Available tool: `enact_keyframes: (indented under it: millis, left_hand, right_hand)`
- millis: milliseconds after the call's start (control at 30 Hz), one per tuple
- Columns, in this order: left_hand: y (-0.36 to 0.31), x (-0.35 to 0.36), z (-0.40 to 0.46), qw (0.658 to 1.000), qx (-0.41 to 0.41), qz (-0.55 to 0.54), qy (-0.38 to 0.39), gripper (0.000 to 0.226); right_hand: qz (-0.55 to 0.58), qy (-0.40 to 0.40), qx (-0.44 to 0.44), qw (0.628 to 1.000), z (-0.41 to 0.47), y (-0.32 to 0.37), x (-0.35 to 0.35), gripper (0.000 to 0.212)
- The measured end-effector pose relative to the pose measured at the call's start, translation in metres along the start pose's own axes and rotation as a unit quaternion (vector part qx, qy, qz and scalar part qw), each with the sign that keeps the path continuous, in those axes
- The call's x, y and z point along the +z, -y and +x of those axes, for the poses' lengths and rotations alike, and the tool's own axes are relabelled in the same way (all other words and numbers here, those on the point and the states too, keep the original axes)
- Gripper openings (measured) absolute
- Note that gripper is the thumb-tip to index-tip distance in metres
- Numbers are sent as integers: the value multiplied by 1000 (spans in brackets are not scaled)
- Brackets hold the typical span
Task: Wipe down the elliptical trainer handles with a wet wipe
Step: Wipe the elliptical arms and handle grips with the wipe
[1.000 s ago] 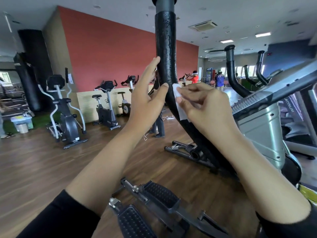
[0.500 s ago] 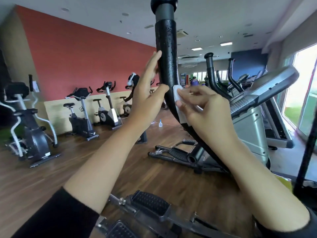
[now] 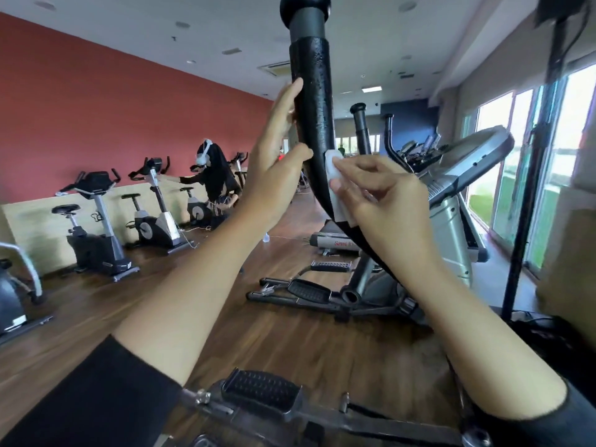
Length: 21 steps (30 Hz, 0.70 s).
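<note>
Against the black handle (image 3: 314,124) — right grip (image 3: 383,201) pinching wet wipe (image 3: 335,188) (white, folded), left grip (image 3: 277,162) flat, released.

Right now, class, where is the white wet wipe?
In the head view, centre frame: the white wet wipe lies against the curved black foam handle, under the right hand fingers.
</note>
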<state>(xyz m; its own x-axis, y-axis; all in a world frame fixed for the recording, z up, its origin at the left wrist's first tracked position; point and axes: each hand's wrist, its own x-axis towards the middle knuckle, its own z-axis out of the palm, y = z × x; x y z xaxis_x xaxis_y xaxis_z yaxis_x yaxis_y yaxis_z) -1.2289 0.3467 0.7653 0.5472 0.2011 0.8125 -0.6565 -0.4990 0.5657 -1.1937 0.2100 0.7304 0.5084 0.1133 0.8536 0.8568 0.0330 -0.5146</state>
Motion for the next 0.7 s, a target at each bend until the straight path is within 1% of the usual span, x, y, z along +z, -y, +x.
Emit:
enact_keyframes:
  millis: [233, 400, 467, 533, 700]
  left_hand:
    - [-7, 1, 7, 999, 6, -42, -19, 67]
    - [-8, 0, 14, 999, 23, -39, -13, 75]
    - [-6, -1, 15, 999, 27, -43, -12, 73]
    - [-5, -1, 18, 998, 27, -52, -9, 70]
    - [2, -5, 25, 996, 34, -79, 0, 71]
  right_hand:
    - [4, -44, -24, 999, 35, 8, 14, 28]
    - [-4, -36, -55, 998, 14, -3, 11, 24]
    - [-11, -32, -66, 997, 15, -3, 12, 24]
    - [-15, -42, -75, 996, 31, 2, 13, 25]
    - [-42, -72, -93, 992, 63, 17, 20, 26]
